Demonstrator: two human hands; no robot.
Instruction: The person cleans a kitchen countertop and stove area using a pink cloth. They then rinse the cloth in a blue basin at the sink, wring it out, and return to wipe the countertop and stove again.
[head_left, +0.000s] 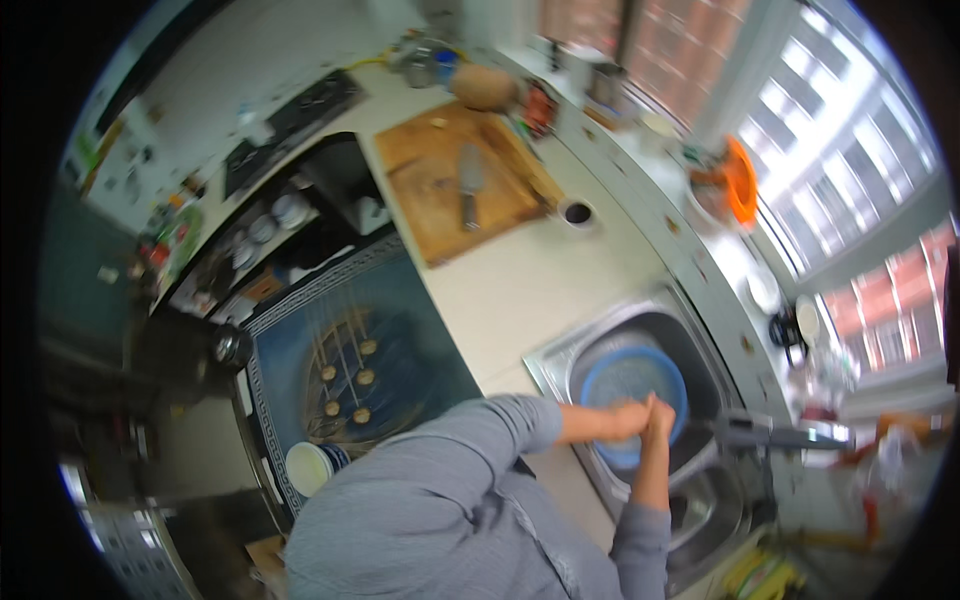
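My left hand (626, 420) and my right hand (659, 415) meet over a round blue basin (678, 382) in the larger bowl of a stainless-steel double sink (551, 371). Both look curled and pressed together, but blur hides whether anything is between them. Inside the basin is what looks like water (622, 375). A grey faucet (772, 433) reaches over the sink from the right, beside my right hand. Grey sleeves (641, 540) are pushed up on both forearms.
A wooden cutting board (420, 187) on the counter bears a cleaver (470, 180). Near it stands a cup with a dark inside (577, 214). The windowsill holds an orange strainer (741, 180) and several containers. A bucket (309, 469) stands on the patterned floor mat (420, 330).
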